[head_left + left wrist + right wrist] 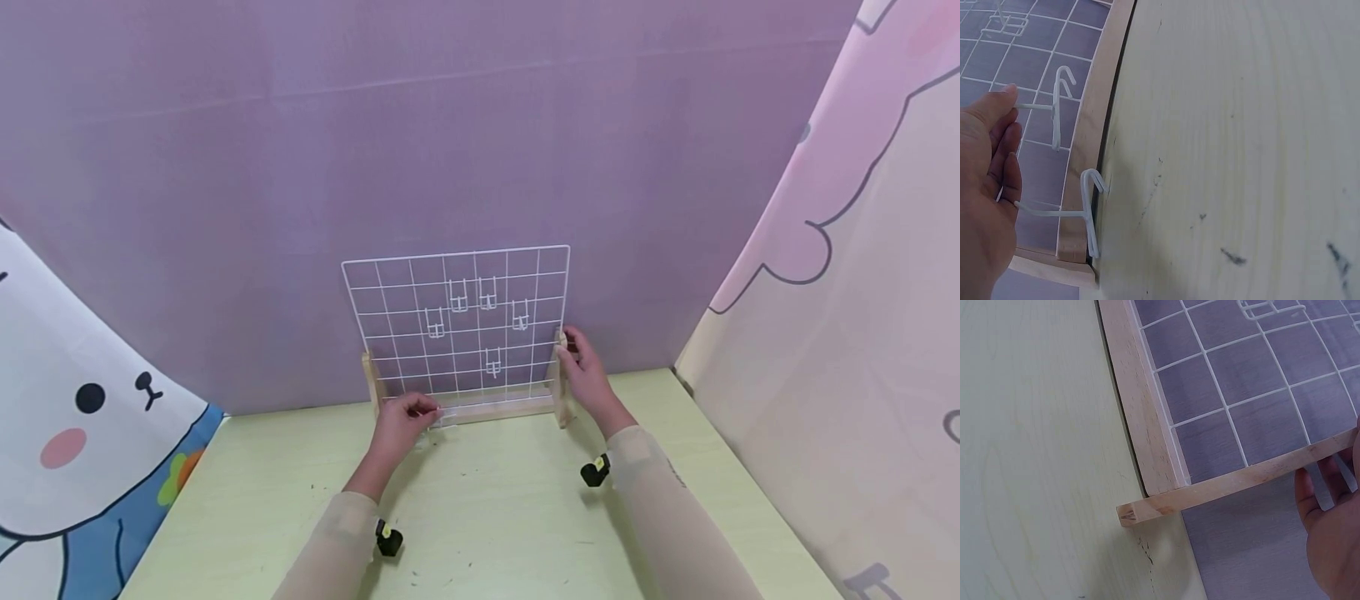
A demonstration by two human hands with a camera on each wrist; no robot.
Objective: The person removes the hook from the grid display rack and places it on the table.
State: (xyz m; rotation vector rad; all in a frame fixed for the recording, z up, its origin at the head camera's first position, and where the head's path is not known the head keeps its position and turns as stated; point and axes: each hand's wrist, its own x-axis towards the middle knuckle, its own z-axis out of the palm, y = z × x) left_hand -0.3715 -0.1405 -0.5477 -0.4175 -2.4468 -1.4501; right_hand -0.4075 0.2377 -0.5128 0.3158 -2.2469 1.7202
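A white wire grid (465, 329) stands upright in a wooden frame, with several white wire hooks (458, 297) hanging on it. Near its bottom bar is my left hand (401, 423), holding two loose white wire hooks. One hook (1055, 112) is pinched between thumb and forefinger by its stem; the other hook (1088, 215) is held by its stem in the curled lower fingers. At the right side, my right hand (587, 375) grips the wooden side post (1241, 474); part of that hand is cut off in the right wrist view.
The rack stands at the back of a pale wood-grain table (480, 517), close to a purple backdrop (450, 150). Cartoon-printed cloths (82, 450) hang at both sides. A small black camera (389, 540) sits at each wrist.
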